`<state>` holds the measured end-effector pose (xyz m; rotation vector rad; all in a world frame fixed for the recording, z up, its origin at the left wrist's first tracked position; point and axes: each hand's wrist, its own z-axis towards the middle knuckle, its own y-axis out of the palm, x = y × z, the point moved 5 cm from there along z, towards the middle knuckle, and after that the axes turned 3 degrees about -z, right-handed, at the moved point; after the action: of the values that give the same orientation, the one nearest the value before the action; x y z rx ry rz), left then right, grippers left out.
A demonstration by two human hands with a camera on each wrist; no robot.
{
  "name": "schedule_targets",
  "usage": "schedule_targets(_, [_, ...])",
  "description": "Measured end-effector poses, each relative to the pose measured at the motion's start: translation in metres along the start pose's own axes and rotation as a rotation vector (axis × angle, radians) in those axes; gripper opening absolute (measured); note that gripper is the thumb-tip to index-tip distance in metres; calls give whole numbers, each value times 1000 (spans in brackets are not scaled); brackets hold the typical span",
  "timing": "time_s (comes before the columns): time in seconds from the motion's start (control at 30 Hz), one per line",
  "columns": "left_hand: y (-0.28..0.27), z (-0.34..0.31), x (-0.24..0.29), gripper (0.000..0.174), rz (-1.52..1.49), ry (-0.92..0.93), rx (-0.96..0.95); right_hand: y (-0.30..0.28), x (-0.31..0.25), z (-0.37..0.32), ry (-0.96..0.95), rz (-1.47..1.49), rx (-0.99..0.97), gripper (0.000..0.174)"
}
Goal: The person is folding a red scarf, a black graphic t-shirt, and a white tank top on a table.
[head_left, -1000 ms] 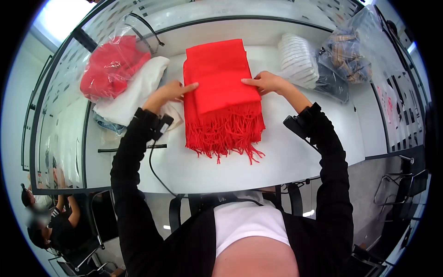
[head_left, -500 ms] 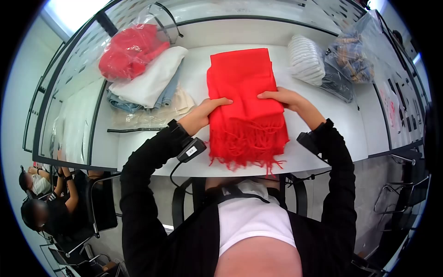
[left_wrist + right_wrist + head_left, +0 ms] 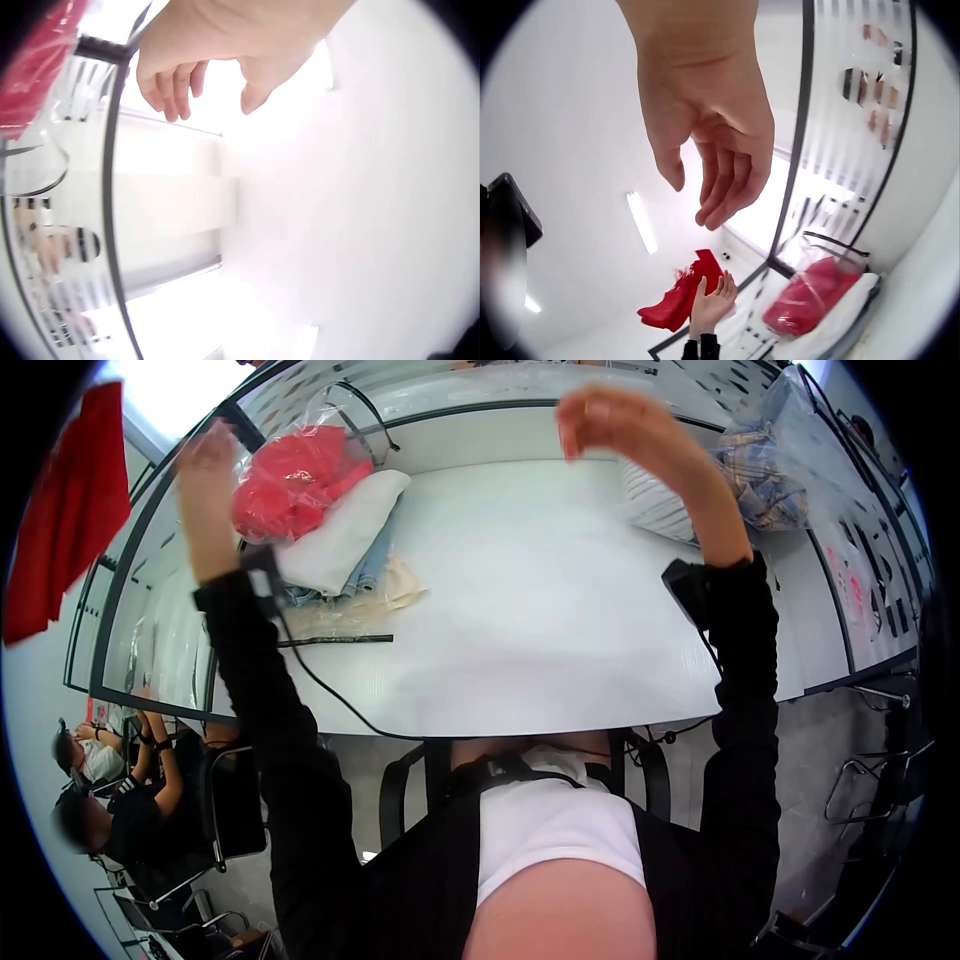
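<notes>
Both my hands are raised above the white table (image 3: 520,590). My left hand (image 3: 208,460) is near the left end, and in the left wrist view its fingers are loosely bent, with the thumb well apart from them and nothing between. My right hand (image 3: 620,425) is over the far right part; its fingers bend softly, the thumb stands away from them, and it also has hold of nothing. The red scarf (image 3: 70,510) is in the air, high at my left, beyond the table. In the head view there is a gap between it and my left hand; in the right wrist view the two overlap, and from that view I cannot tell if they touch.

The table has a pale, smooth top, and a dark frame (image 3: 110,172) with transparent panels goes around it. At its left side lies a clear bag with pinkish-red cloth (image 3: 290,485), on a white cloth (image 3: 335,535), with blue denim (image 3: 372,560) and beige cloth (image 3: 398,590) lower down. A black strip (image 3: 345,640) is just beside them. On the right are a white ribbed bundle (image 3: 655,500) and a plaid cloth (image 3: 775,475) in clear plastic.

In the room, the floor (image 3: 690,800) is grey and a long lamp (image 3: 641,221) shines on the white ceiling. Two people sit at the left, near a black chair (image 3: 235,800).
</notes>
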<state>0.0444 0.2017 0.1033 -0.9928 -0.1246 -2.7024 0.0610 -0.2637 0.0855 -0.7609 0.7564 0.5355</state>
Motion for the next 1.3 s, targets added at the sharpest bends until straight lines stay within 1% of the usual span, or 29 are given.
schedule_targets(0.03, [18, -14, -17, 35, 273, 8, -154, 9, 12, -12, 133, 2, -28, 28])
schedule_targets(0.07, [41, -33, -35, 31, 68, -217, -125, 15, 25, -25, 272, 5, -57, 29])
schedule_targets(0.1, [64, -54, -52, 28, -137, -433, -47, 21, 41, -38, 354, 23, -81, 28])
schedule_targets(0.13, [78, -71, -86, 25, -556, -654, -8, 24, 55, -50, 434, 38, -102, 26])
schedule_targets(0.2, [129, -108, -87, 22, -506, -704, -18, 29, 68, -72, 529, 69, -146, 20])
schedule_targets(0.23, [147, -120, -85, 22, -483, -759, -31, 29, 77, -82, 550, 97, -157, 20])
schedule_targets(0.3, [175, -138, -83, 21, -438, -871, -59, 26, 82, -98, 594, 123, -157, 20])
schedule_targets(0.37, [195, -146, -86, 20, -435, -879, -124, 24, 83, -111, 653, 127, -141, 21])
schedule_targets(0.47, [217, -155, -95, 19, -444, -886, -210, 13, 89, -129, 762, 127, -59, 23])
schedule_targets(0.57, [242, -165, -96, 20, -440, -903, -274, -4, 96, -150, 910, 41, 82, 25])
schedule_targets(0.67, [263, -172, -103, 19, -454, -922, -349, -24, 119, -179, 1010, -54, 205, 31])
schedule_targets(0.7, [271, -174, -101, 17, -439, -974, -363, -30, 124, -188, 1024, -67, 238, 29])
schedule_targets(0.8, [290, -181, -102, 16, -446, -994, -433, -46, 126, -206, 1038, -97, 342, 27])
schedule_targets(0.83, [295, -183, -103, 15, -460, -1001, -456, -53, 122, -208, 1018, -110, 395, 24])
schedule_targets(0.93, [303, -188, -110, 14, -422, -1048, -480, -88, 120, -225, 955, -128, 629, 22])
schedule_targets(0.97, [304, -188, -110, 13, -437, -1048, -476, -103, 119, -232, 890, -125, 728, 21])
schedule_targets(1.0, [305, -187, -113, 13, -454, -1050, -469, -118, 113, -238, 885, -185, 836, 20])
schedule_targets(1.07, [302, -189, -120, 13, -477, -1064, -452, -148, 105, -246, 793, -296, 953, 17])
schedule_targets(1.13, [298, -192, -130, 14, -478, -1082, -421, -180, 92, -253, 596, -489, 1052, 15])
schedule_targets(1.2, [294, -191, -134, 13, -513, -1099, -386, -210, 78, -254, 445, -649, 1084, 15])
schedule_targets(1.23, [292, -192, -139, 13, -527, -1101, -365, -217, 72, -248, 472, -655, 1057, 15])
schedule_targets(1.3, [288, -194, -146, 13, -543, -1112, -336, -202, 73, -229, 568, -603, 893, 17])
